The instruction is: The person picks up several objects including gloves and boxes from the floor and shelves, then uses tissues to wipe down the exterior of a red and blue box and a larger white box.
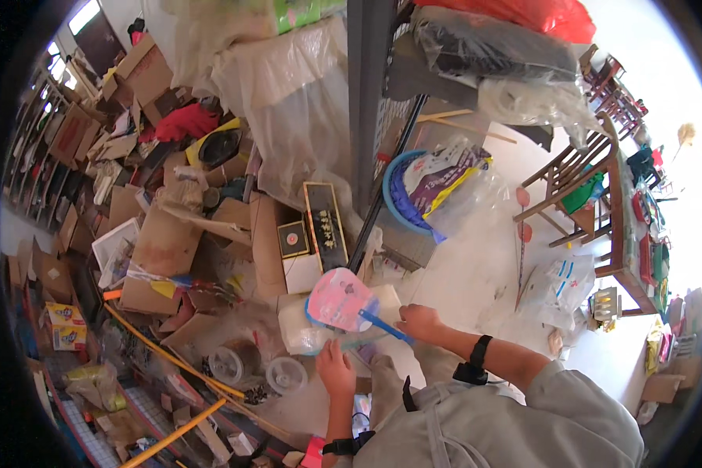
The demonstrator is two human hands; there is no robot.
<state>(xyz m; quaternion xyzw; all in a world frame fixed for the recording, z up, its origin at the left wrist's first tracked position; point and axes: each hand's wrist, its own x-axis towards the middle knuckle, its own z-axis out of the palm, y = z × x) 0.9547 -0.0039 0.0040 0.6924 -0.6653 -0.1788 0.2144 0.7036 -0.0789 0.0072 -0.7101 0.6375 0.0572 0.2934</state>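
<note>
A pink and blue plastic hand fan [342,299] with a blue handle lies face up or is held above a pale wrapped bundle [299,333]. My right hand [419,323] is at the end of the fan's handle, its fingers curled; whether they grip the handle is unclear. Beside the bundle's lower edge is my left hand [335,370], fingers bent and pointing away from me; its fingertips are near the bundle, and contact cannot be made out. Just beyond the fan, a cardboard box [269,245] holds a long black box with gold edging [326,225] and a smaller black box [293,239].
Cardboard boxes [161,263] and mixed clutter fill the left side, with a yellow pole [172,433] near me. Clear round plastic tubs [286,375] stand left of my left hand. A dark metal post [362,105], blue basin [393,202], wooden chair [579,175] and plastic bag [561,292] are ahead and right.
</note>
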